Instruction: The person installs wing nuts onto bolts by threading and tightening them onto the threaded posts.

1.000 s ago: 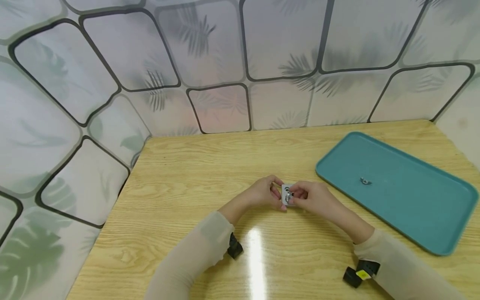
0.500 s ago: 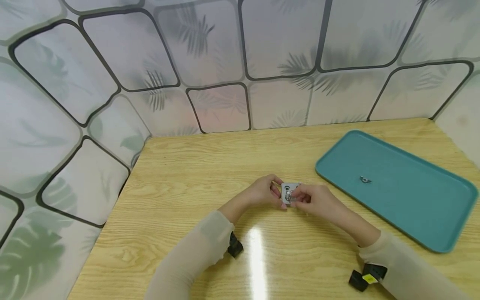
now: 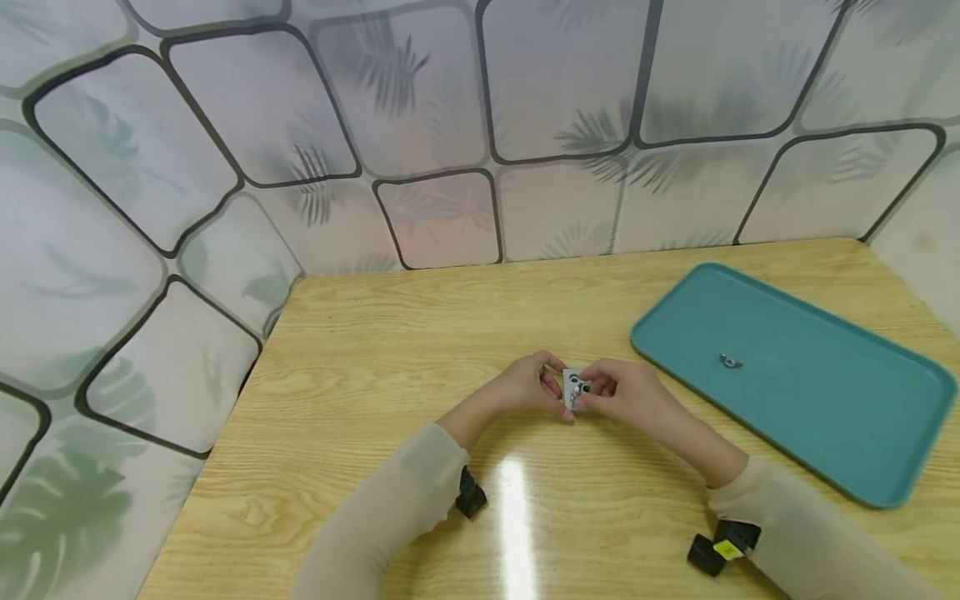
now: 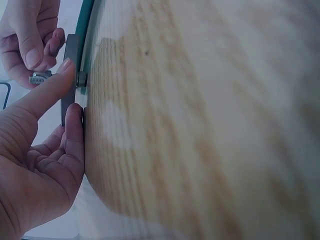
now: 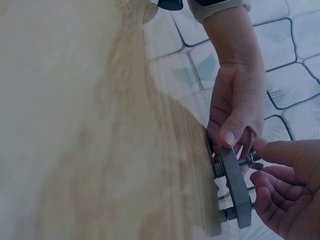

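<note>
A small grey metal plate [image 3: 570, 382] stands a little off the table, with bolts through it. My left hand [image 3: 522, 385] grips its left edge, thumb on one face and fingers on the other, as the left wrist view shows. A wing nut [image 5: 254, 161] sits on the threaded end of one bolt [image 4: 36, 79]. My right hand [image 3: 626, 396] pinches that wing nut between thumb and fingertips, on the plate's upper side. Bolt heads [image 5: 227, 215] show on the side facing the table. Another wing nut [image 3: 731, 361] lies loose, away from both hands.
A teal tray [image 3: 810, 400] rests on the right of the wooden table [image 3: 397, 333], holding the loose wing nut. A patterned cloth wall [image 3: 555, 208] rises behind the table and on its left. Dark camera mounts [image 3: 470, 493] hang below both sleeves.
The right hand drew back slightly to the right half a second ago, then returned to the bolt with its fingers turned. The left hand and the plate have stayed in place.
</note>
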The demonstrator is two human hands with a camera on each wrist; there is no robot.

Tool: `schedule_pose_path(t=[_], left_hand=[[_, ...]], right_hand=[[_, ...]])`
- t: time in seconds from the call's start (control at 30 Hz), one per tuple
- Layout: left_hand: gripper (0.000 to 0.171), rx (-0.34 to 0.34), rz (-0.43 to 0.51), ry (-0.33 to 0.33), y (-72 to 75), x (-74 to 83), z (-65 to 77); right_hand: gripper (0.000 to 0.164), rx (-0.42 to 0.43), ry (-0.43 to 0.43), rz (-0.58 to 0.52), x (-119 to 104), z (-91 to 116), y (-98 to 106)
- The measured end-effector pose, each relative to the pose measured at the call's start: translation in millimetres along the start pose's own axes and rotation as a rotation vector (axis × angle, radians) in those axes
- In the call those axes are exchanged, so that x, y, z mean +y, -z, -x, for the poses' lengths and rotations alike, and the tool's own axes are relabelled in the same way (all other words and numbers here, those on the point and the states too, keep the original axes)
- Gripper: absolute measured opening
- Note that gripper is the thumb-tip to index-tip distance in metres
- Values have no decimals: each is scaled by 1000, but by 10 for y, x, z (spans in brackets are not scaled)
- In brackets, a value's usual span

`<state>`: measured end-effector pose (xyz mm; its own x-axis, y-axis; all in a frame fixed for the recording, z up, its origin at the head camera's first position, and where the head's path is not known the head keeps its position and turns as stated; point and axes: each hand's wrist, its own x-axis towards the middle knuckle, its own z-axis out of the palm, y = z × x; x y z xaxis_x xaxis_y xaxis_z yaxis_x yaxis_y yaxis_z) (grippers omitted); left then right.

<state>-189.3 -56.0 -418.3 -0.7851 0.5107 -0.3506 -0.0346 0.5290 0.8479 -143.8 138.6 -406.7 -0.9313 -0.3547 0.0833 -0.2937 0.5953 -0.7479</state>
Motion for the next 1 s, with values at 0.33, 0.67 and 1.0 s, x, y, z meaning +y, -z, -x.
schedule_pose_path(t=[0.33,0.67,1.0], left_hand=[[71,-2,6,6,-3,-20,-18],[71,11,-2,8,-11,-15,-21],[70,-1,17,-2,7,-10,-5]], right_hand=[[21,-2,3,46,-55,-8,-24],[11,-53,-14,13,-39,110,17],[21,-1,-26,35,-11,11,2]])
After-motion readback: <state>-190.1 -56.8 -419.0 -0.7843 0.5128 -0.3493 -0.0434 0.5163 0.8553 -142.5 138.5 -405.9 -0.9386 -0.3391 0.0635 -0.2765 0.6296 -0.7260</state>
